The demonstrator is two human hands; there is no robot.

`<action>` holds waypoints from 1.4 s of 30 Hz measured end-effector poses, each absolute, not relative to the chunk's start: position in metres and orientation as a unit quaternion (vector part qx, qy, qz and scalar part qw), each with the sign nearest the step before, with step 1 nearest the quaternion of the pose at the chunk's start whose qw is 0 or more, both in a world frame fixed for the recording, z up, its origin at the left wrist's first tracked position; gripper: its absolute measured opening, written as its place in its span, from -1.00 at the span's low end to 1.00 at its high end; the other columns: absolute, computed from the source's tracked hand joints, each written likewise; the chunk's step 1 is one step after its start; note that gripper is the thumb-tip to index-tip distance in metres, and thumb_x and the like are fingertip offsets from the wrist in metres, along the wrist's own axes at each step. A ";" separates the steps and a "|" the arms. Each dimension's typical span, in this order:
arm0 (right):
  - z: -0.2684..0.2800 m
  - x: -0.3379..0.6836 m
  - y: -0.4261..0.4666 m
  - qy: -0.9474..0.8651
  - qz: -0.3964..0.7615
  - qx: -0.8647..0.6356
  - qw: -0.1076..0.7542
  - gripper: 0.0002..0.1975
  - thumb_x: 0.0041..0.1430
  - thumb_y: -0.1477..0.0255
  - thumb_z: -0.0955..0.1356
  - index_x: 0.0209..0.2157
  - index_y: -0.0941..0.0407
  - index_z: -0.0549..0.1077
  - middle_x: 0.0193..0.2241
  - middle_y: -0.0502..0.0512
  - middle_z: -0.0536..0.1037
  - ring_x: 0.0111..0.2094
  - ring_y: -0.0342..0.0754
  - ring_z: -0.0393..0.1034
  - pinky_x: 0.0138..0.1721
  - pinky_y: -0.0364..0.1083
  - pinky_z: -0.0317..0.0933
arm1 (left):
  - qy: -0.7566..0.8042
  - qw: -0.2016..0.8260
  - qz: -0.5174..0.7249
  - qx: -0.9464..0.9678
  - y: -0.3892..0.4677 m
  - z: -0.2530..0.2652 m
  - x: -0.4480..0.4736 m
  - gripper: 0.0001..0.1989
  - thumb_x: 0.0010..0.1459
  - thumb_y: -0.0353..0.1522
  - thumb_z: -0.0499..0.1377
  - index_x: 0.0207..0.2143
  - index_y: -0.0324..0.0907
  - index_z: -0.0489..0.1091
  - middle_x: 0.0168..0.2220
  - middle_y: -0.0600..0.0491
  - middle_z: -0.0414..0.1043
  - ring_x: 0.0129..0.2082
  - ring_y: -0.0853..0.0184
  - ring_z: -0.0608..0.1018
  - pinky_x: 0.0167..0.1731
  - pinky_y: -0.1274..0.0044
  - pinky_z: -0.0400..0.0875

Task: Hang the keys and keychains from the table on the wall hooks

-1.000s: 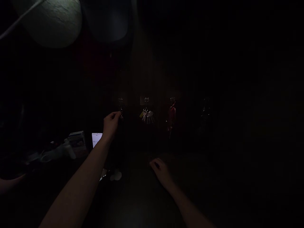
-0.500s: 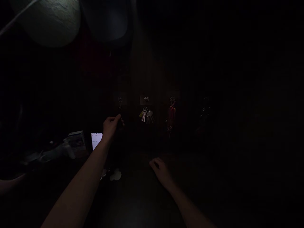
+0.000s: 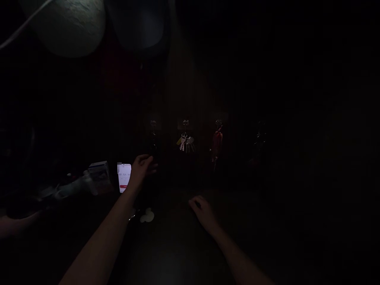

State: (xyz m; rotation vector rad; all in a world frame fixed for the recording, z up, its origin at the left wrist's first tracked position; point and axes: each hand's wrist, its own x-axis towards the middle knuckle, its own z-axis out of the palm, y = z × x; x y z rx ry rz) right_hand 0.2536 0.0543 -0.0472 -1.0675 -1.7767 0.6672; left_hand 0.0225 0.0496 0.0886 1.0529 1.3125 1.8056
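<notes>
The scene is very dark. My left hand is open just below the leftmost hook, its fingers apart with nothing seen between them. From that hook hangs a small dark item with shiny bits, too dim to name. A bunch of keys with a yellow-green tag hangs on the middle hook. To its right a red item, perhaps a key holder, hangs from another hook. My right hand rests on the table with fingers curled and closed; nothing shows in them.
A lit phone stands behind my left forearm, beside a small box. A pale rounded tag lies on the dark table. Farther right hangs a dim shiny item. Another person's arm shows at far left.
My left hand has moved down from the dark item on the leftmost hook, and its fingers have spread. The item stays hanging. My right hand keeps its place, and the view has shifted slightly.
</notes>
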 end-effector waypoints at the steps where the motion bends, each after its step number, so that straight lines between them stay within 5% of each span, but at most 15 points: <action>1: -0.047 0.254 0.054 -0.724 0.272 -0.433 0.462 -0.69 0.09 0.24 0.24 -0.61 0.08 0.39 -0.53 0.02 0.42 -0.41 -0.06 0.33 -0.33 -0.10 0.17 | 0.506 0.332 0.688 0.400 0.047 0.086 0.022 -0.72 0.00 -0.31 0.22 -0.22 -0.16 0.27 -0.33 0.07 0.45 -0.41 0.35 0.60 -0.44 0.51 0.52; 27: -0.046 0.254 0.054 -0.727 0.281 -0.433 0.452 -0.71 0.07 0.24 0.23 -0.59 0.08 0.39 -0.53 0.01 0.40 -0.40 -0.05 0.33 -0.33 -0.12 0.15 | 0.614 0.301 0.608 0.403 -0.013 0.031 0.000 -0.70 -0.18 -0.25 0.28 -0.35 -0.19 0.40 -0.44 0.06 0.47 -0.52 0.36 0.53 -0.58 0.59 0.38; 33: -0.045 0.255 0.052 -0.736 0.282 -0.431 0.439 -0.72 0.08 0.26 0.23 -0.57 0.09 0.39 -0.51 0.04 0.42 -0.38 -0.03 0.34 -0.30 -0.09 0.15 | 0.645 0.258 0.577 0.430 -0.022 0.022 -0.020 -0.77 -0.19 -0.27 0.25 -0.41 -0.16 0.43 -0.49 0.05 0.50 -0.47 0.28 0.55 -0.50 0.54 0.39; 42: -0.049 0.255 0.055 -0.746 0.261 -0.432 0.436 -0.71 0.10 0.27 0.21 -0.58 0.09 0.37 -0.52 0.04 0.42 -0.39 -0.04 0.33 -0.31 -0.09 0.15 | 0.744 0.190 0.385 0.512 -0.037 0.017 -0.026 -0.73 0.01 -0.26 0.05 -0.27 -0.15 0.42 -0.25 0.01 0.53 -0.22 0.21 0.54 -0.24 0.49 0.38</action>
